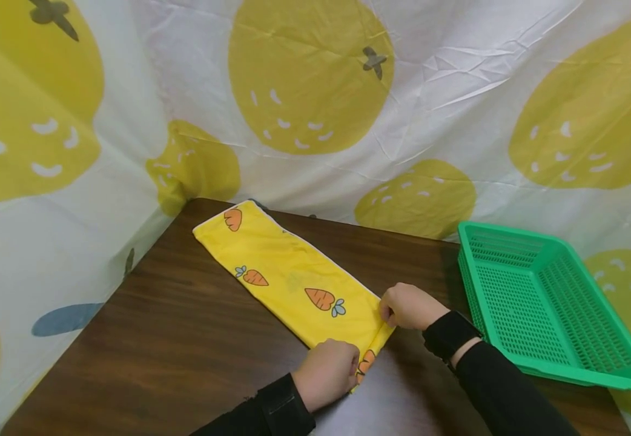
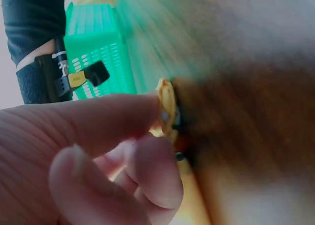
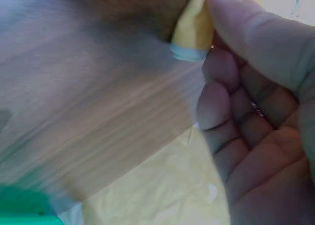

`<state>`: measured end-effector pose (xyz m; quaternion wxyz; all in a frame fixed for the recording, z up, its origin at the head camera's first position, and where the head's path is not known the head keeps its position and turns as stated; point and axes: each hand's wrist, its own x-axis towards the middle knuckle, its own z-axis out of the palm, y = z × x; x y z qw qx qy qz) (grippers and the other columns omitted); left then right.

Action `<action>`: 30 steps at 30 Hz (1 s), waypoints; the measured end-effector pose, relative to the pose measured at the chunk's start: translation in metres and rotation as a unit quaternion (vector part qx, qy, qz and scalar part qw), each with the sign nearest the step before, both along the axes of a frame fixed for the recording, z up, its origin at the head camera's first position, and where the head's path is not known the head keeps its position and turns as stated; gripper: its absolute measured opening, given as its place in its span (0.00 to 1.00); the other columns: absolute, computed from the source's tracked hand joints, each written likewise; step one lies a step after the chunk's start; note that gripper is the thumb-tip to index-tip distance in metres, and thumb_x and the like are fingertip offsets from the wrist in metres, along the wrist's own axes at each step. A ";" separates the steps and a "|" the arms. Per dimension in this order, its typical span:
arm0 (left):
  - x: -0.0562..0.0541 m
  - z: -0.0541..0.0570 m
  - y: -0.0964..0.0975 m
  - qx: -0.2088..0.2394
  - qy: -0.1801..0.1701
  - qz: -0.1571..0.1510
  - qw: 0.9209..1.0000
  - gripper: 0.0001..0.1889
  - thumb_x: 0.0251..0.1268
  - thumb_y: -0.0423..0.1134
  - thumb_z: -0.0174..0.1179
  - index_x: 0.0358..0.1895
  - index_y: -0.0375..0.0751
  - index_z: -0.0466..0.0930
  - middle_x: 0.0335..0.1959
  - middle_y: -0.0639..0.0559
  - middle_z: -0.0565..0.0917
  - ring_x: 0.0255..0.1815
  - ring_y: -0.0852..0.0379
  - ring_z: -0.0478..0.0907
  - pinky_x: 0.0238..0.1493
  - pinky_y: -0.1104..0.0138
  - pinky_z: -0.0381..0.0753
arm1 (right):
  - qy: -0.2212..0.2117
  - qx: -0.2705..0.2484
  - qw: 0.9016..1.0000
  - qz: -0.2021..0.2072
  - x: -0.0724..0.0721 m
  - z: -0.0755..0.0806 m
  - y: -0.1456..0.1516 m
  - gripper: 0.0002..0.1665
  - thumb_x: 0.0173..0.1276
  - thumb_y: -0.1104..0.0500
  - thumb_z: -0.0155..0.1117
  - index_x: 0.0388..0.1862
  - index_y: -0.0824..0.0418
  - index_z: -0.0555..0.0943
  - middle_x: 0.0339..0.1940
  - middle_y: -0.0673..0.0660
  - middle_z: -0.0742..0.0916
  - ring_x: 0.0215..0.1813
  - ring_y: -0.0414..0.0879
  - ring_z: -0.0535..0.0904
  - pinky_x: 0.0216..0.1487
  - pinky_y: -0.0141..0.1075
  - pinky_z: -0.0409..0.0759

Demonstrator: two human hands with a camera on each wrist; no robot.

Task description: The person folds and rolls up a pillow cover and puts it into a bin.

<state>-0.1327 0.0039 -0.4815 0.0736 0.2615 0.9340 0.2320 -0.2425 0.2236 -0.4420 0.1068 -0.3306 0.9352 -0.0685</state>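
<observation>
A yellow cloth [image 1: 288, 272] printed with orange carrots lies as a long folded strip, slanting from the back left toward me. Its near end is turned over in a narrow fold. My left hand [image 1: 329, 374] pinches the near corner of that fold, and the folded layers [image 2: 168, 104] show at the fingertips in the left wrist view. At the other corner of the same end, my right hand [image 1: 410, 307] pinches the fold with curled fingers. In the right wrist view a rolled yellow edge [image 3: 194, 30] with a pale rim sticks out by the thumb.
A green plastic basket [image 1: 528, 303] with slotted walls stands to the right of my right hand. The dark wooden table [image 1: 185, 339] is bounded at the back and left by a hanging white curtain [image 1: 315, 175] with large yellow fruit prints.
</observation>
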 end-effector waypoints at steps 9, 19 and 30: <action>0.021 0.016 0.011 -0.147 0.107 -0.006 0.983 0.17 0.63 0.55 0.76 0.30 0.47 0.86 0.22 0.57 0.81 0.24 0.60 0.80 0.24 0.65 0.78 | 0.027 0.032 0.999 0.032 0.019 0.005 0.009 0.12 0.56 0.69 0.83 0.35 0.56 0.92 0.38 0.48 0.90 0.41 0.43 0.80 0.50 0.42 0.86; 0.017 0.016 0.013 -0.121 0.088 0.000 0.989 0.13 0.70 0.43 0.71 0.26 0.45 0.85 0.18 0.57 0.77 0.20 0.60 0.74 0.21 0.65 0.75 | 0.102 0.034 0.991 0.080 0.017 -0.004 0.009 0.17 0.59 0.63 0.82 0.19 0.52 0.82 0.23 0.45 0.79 0.32 0.42 0.69 0.37 0.34 0.73; 0.020 0.017 0.014 -0.147 0.131 -0.004 0.980 0.13 0.67 0.43 0.72 0.24 0.48 0.84 0.18 0.58 0.77 0.20 0.61 0.75 0.19 0.65 0.74 | 0.193 0.032 0.977 0.084 0.020 -0.010 0.013 0.15 0.59 0.70 0.79 0.34 0.49 0.92 0.33 0.42 0.91 0.41 0.46 0.77 0.44 0.40 0.77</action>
